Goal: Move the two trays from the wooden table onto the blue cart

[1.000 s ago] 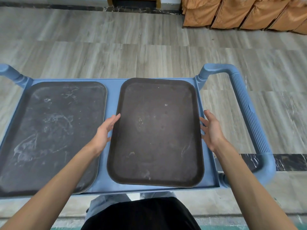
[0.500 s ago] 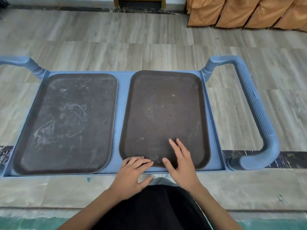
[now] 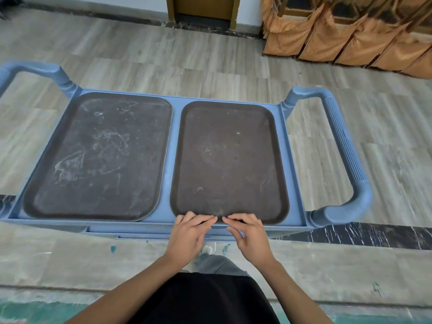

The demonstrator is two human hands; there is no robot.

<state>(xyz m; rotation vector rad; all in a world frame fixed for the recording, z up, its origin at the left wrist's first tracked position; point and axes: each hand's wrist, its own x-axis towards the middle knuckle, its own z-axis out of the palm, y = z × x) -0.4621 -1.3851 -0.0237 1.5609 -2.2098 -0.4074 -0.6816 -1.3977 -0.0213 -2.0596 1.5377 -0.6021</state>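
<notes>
Two dark brown rectangular trays lie flat side by side on the blue cart (image 3: 167,160). The left tray (image 3: 98,157) is scuffed with pale marks; the right tray (image 3: 230,160) looks cleaner. My left hand (image 3: 189,235) and my right hand (image 3: 247,235) sit together at the near edge of the right tray. Their fingertips touch its rim, fingers slightly bent and spread, gripping nothing. The wooden table is out of view.
The cart has a ribbed blue handle (image 3: 343,157) on the right and another handle (image 3: 35,71) on the left. Grey wood-look floor surrounds it. Orange fabric-covered chairs (image 3: 350,38) stand at the back right, and a wooden door frame (image 3: 203,8) at the back.
My hands left the sides of the right tray and came together at its near edge. My right hand slid back off the tray surface to the rim. I have stepped back.
</notes>
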